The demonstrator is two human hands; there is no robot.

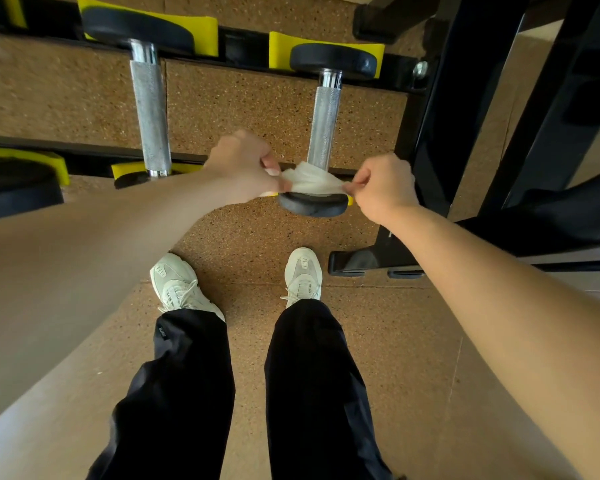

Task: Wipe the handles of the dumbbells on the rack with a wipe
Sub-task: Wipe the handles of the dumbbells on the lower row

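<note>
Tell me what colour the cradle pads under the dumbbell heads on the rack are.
Bright yellow cradle pads, clearest in the head view.

Both bare arms reach forward, left hand and right hand pinched closed, knuckles up.

Both hands stretch wipe over dumbbell handle

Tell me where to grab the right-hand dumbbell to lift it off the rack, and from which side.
Grip the right dumbbell by its knurled handle, coming down from above. The bar lies level between the two black heads, bare along its middle, with open space over it. The left hand and right hand hold the wipe stretched at its near end.
</note>
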